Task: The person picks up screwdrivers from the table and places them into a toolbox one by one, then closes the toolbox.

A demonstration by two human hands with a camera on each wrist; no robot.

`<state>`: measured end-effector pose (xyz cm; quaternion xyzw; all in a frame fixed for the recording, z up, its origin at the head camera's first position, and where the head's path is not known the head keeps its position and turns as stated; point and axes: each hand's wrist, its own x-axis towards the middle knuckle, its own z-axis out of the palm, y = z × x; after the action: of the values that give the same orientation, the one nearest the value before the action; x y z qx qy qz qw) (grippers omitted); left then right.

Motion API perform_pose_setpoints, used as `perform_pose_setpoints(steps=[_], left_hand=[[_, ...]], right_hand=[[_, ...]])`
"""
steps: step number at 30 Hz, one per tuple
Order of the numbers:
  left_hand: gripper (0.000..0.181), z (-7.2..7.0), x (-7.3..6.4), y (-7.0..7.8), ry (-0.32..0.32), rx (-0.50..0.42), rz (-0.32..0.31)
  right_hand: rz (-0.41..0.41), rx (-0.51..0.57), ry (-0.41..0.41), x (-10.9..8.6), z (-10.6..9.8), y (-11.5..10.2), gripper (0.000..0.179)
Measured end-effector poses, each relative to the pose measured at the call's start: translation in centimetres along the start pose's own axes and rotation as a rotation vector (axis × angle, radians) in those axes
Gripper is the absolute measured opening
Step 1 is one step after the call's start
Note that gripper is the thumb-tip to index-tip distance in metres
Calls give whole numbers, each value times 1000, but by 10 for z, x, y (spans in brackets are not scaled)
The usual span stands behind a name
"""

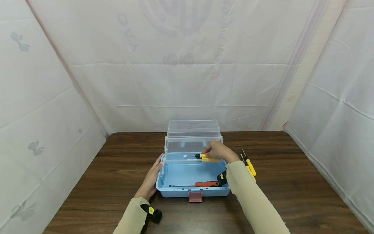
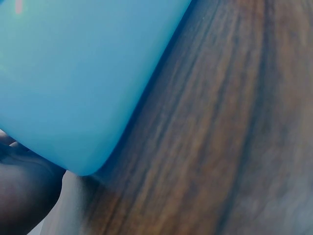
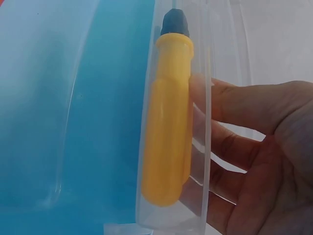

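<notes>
An open light-blue toolbox stands on the table, its transparent lid raised behind. My left hand holds its left side near the rim; the left wrist view shows mostly the box wall and part of that hand. At the clear tray my right hand pinches a yellow-handled screwdriver by its handle. Another yellow screwdriver lies alongside it. In the right wrist view, the yellow handles overlap within the tray, and the fingertips are partly hidden behind them.
A red-handled screwdriver lies along the front inside the box. Right of the box, yellow-handled screwdrivers lie on the wooden table, partly behind my right sleeve. A mauve latch hangs at the front. White sheeting surrounds the table.
</notes>
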<state>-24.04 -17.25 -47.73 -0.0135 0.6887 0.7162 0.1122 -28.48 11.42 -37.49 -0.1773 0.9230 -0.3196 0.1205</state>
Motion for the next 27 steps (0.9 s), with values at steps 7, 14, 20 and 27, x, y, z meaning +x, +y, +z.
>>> perform_pose_setpoints(steps=[7,14,20,27], left_hand=[[54,0,0,-1,-3,-26,2],[54,0,0,-1,-7,-16,-1],[54,0,1,-1,-7,-20,-2],[54,0,1,-2,-5,-23,-7]], right_hand=[[-17,4,8,-1,-2,2,21],[-48,-11,38,-5,-7,3,23],[-50,12,68,-11,-15,6,24],[-25,43,111,-19,-26,15,26]])
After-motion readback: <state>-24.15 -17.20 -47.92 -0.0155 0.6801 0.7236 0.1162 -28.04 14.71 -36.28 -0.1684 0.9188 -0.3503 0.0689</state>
